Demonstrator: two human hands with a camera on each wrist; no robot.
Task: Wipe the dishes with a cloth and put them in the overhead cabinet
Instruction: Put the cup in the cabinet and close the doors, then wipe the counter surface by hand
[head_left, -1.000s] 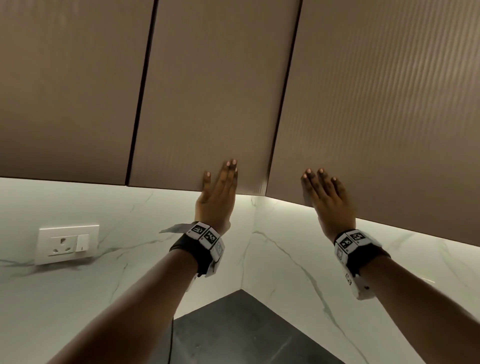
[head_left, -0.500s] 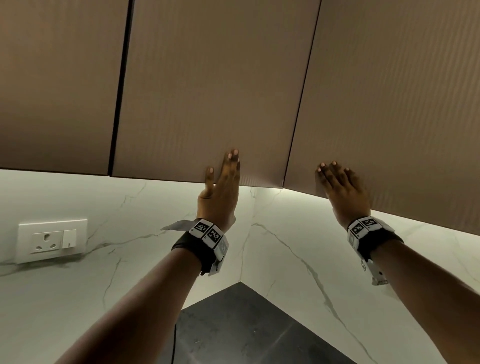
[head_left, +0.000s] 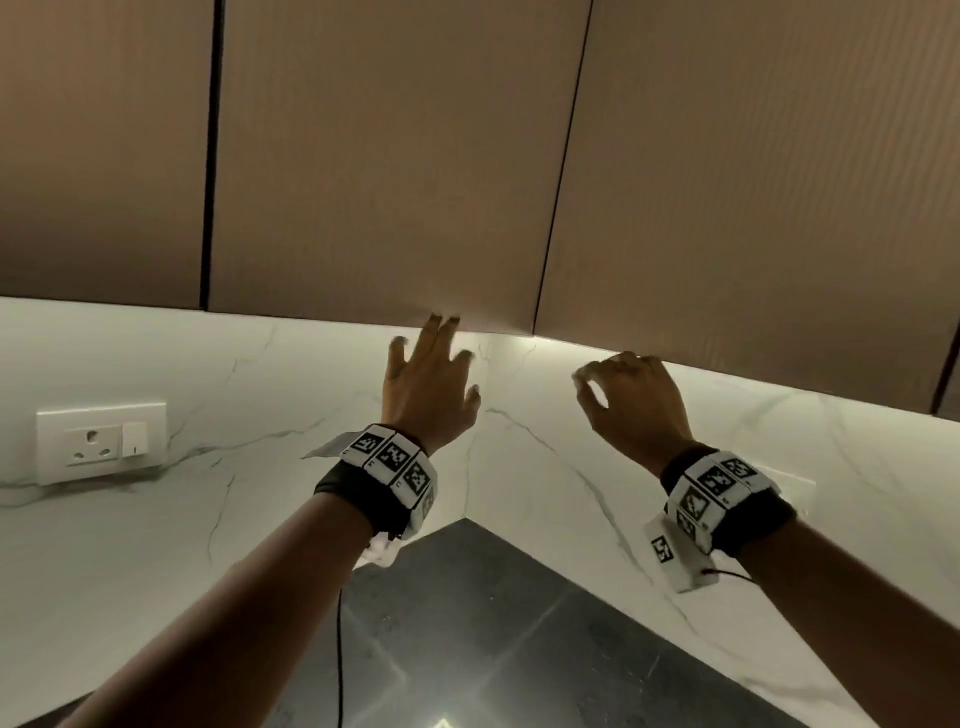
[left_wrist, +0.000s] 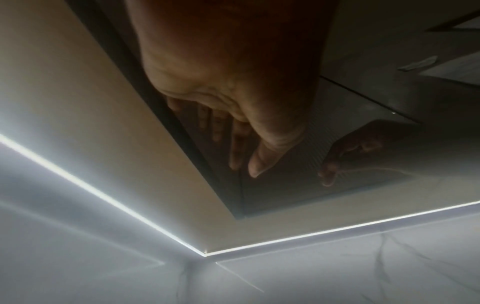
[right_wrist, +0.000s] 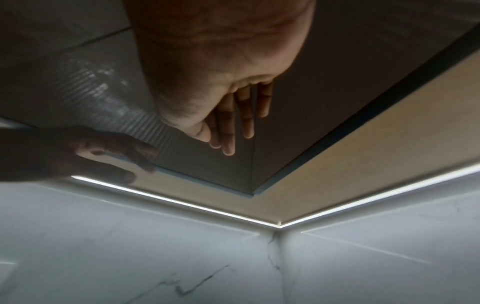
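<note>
The overhead cabinet has ribbed brown doors, all shut. My left hand (head_left: 436, 364) reaches up with spread fingers, and its fingertips (head_left: 441, 321) touch the lower edge of the middle door (head_left: 384, 182). My right hand (head_left: 623, 384) hovers just below the bottom edge of the right door (head_left: 753, 208), fingers loosely bent, holding nothing. From below, the left wrist view shows my left hand (left_wrist: 241, 152) against the door's underside, and the right wrist view shows my right hand (right_wrist: 233, 127) with fingers extended. No dish or cloth is in view.
A white power socket (head_left: 98, 441) sits on the marble backsplash at the left. The dark countertop (head_left: 493, 623) meets the wall corner below my wrists. A bright light strip (left_wrist: 103, 197) runs under the cabinet. A third door (head_left: 98, 156) hangs at the left.
Both hands have slid down from lying flat on the door faces to the doors' bottom edge. The right fingers have bent and the left fingers have spread.
</note>
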